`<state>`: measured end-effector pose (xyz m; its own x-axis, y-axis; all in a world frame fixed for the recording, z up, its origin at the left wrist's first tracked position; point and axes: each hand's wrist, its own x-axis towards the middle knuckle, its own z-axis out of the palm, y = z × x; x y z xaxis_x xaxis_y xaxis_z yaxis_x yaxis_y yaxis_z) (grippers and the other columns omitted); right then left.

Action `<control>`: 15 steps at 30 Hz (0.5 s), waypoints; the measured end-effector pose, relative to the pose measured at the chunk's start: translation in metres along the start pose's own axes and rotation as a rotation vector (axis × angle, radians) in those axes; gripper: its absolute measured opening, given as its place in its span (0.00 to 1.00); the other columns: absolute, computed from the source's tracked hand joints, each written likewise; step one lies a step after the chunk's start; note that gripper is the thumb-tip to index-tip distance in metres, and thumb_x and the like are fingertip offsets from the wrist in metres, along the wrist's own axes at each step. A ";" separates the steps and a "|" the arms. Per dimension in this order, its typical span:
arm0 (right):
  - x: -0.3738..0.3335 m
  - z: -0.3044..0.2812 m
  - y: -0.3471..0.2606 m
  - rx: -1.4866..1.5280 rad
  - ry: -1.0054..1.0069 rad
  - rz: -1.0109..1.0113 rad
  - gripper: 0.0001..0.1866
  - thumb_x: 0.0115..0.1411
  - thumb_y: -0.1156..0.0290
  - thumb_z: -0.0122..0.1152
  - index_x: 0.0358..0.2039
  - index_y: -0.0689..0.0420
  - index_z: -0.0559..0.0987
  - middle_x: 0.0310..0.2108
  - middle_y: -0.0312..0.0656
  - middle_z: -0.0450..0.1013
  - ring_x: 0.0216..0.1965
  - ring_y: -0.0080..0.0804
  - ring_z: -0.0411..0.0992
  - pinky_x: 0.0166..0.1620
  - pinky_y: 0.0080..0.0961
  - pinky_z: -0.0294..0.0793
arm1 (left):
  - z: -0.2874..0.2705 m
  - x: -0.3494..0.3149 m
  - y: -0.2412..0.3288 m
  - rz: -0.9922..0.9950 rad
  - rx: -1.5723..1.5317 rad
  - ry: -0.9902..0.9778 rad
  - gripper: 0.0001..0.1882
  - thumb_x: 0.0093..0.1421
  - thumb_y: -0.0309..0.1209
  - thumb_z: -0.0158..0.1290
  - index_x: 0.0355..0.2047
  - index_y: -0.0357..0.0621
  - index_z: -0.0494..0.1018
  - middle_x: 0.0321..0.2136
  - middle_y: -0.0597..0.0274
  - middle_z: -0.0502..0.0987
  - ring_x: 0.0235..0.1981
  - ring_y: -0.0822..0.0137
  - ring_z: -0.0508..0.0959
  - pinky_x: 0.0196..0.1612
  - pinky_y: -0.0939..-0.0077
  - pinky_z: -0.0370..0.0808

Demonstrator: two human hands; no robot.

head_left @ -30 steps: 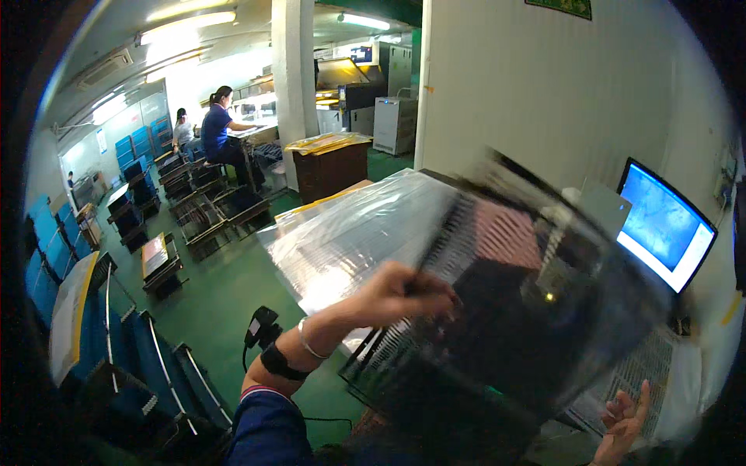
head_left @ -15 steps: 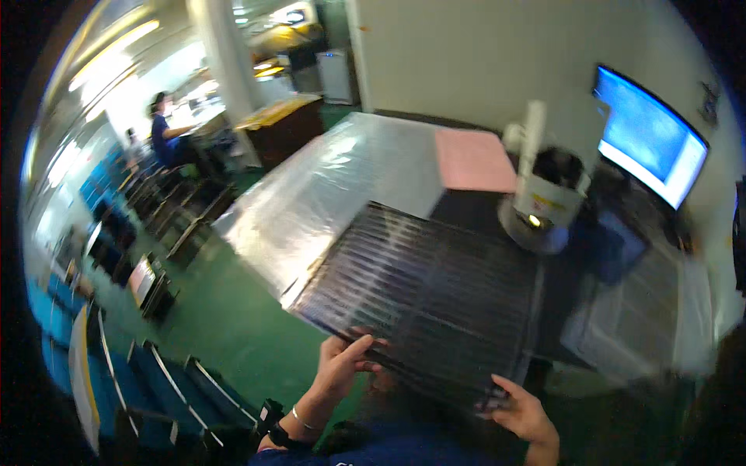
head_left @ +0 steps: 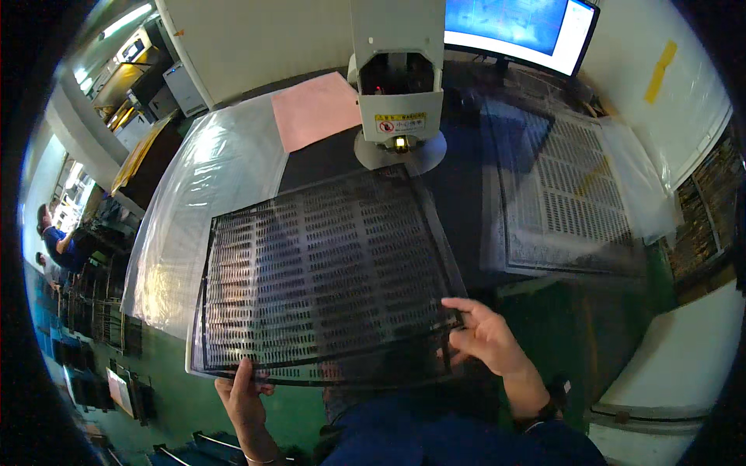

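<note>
A dark see-through film sheet [head_left: 311, 272] with rows of small marks spans the space in front of me, its near edge bowed. My left hand [head_left: 245, 400] is closed on its near left edge, thumb on top. At the near right corner my right hand [head_left: 488, 342] pinches the sheet, index finger stretched along the edge. The far edge of the sheet reaches the round base of a white machine [head_left: 400, 116] with a small lit lamp.
Clear plastic sheeting [head_left: 214, 163] and a pink sheet [head_left: 317, 111] lie on the dark table at left. Another patterned film [head_left: 571, 198] lies at right, below a lit monitor [head_left: 513, 31]. A person in dark blue [head_left: 56, 242] sits far left.
My view has turned right, so the machine and monitor appear further left. The film sheet, still in both hands, now lies squarer before me and in front of the machine.
</note>
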<state>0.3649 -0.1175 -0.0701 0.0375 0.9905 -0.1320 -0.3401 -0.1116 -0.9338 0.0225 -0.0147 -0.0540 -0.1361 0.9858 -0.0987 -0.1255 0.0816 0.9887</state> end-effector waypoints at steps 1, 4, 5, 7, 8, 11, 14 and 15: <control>0.003 0.001 -0.001 -0.004 0.096 0.054 0.22 0.58 0.77 0.53 0.53 0.60 0.63 0.36 0.44 0.72 0.31 0.27 0.74 0.27 0.20 0.78 | 0.000 -0.001 0.001 -0.007 0.001 0.045 0.06 0.56 0.27 0.50 0.29 0.34 0.69 0.18 0.62 0.72 0.12 0.75 0.69 0.12 0.82 0.66; 0.008 0.003 0.001 -0.018 0.210 0.083 0.20 0.57 0.77 0.53 0.51 0.62 0.65 0.32 0.43 0.71 0.30 0.30 0.75 0.26 0.23 0.79 | -0.002 0.001 -0.001 -0.009 0.019 0.107 0.07 0.56 0.28 0.50 0.30 0.35 0.69 0.19 0.63 0.71 0.12 0.76 0.68 0.12 0.83 0.65; 0.009 0.003 0.001 -0.020 0.210 0.052 0.19 0.58 0.77 0.53 0.50 0.62 0.66 0.31 0.43 0.72 0.28 0.29 0.75 0.26 0.22 0.79 | -0.003 0.002 -0.003 0.002 0.034 0.123 0.08 0.56 0.28 0.51 0.31 0.35 0.69 0.19 0.64 0.71 0.12 0.77 0.67 0.12 0.84 0.65; 0.011 0.002 -0.001 -0.020 0.208 0.024 0.18 0.58 0.77 0.52 0.50 0.62 0.67 0.30 0.43 0.72 0.25 0.29 0.75 0.25 0.22 0.78 | -0.019 0.010 -0.006 -0.004 0.046 0.124 0.09 0.56 0.29 0.52 0.32 0.35 0.69 0.20 0.65 0.71 0.13 0.78 0.67 0.13 0.85 0.64; 0.012 0.002 -0.003 -0.041 0.219 0.016 0.17 0.58 0.76 0.52 0.49 0.62 0.67 0.28 0.43 0.73 0.24 0.28 0.75 0.25 0.22 0.78 | -0.023 0.013 -0.007 -0.007 0.055 0.124 0.09 0.56 0.29 0.52 0.34 0.36 0.69 0.20 0.66 0.71 0.15 0.79 0.68 0.14 0.87 0.63; 0.016 0.000 -0.010 -0.089 0.253 0.013 0.16 0.58 0.76 0.52 0.47 0.62 0.69 0.27 0.43 0.73 0.22 0.27 0.74 0.23 0.21 0.77 | -0.030 0.024 0.002 0.083 0.068 0.202 0.15 0.55 0.28 0.53 0.41 0.36 0.67 0.24 0.67 0.72 0.19 0.81 0.68 0.17 0.91 0.60; 0.022 -0.001 -0.021 -0.098 0.288 0.012 0.15 0.58 0.75 0.53 0.46 0.62 0.70 0.27 0.43 0.74 0.21 0.26 0.74 0.22 0.20 0.76 | -0.045 0.033 0.013 0.080 0.101 0.219 0.21 0.54 0.23 0.52 0.49 0.36 0.64 0.26 0.67 0.73 0.20 0.83 0.68 0.19 0.92 0.59; 0.023 -0.003 -0.022 -0.153 0.323 -0.012 0.15 0.58 0.74 0.53 0.46 0.62 0.70 0.27 0.44 0.74 0.20 0.25 0.74 0.21 0.19 0.76 | -0.045 0.034 0.014 0.073 0.152 0.166 0.22 0.53 0.22 0.52 0.50 0.36 0.63 0.26 0.67 0.73 0.20 0.83 0.68 0.19 0.92 0.59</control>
<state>0.3757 -0.0923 -0.0538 0.3439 0.9184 -0.1958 -0.1936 -0.1347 -0.9718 -0.0281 0.0137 -0.0491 -0.3007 0.9532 -0.0312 0.0380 0.0447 0.9983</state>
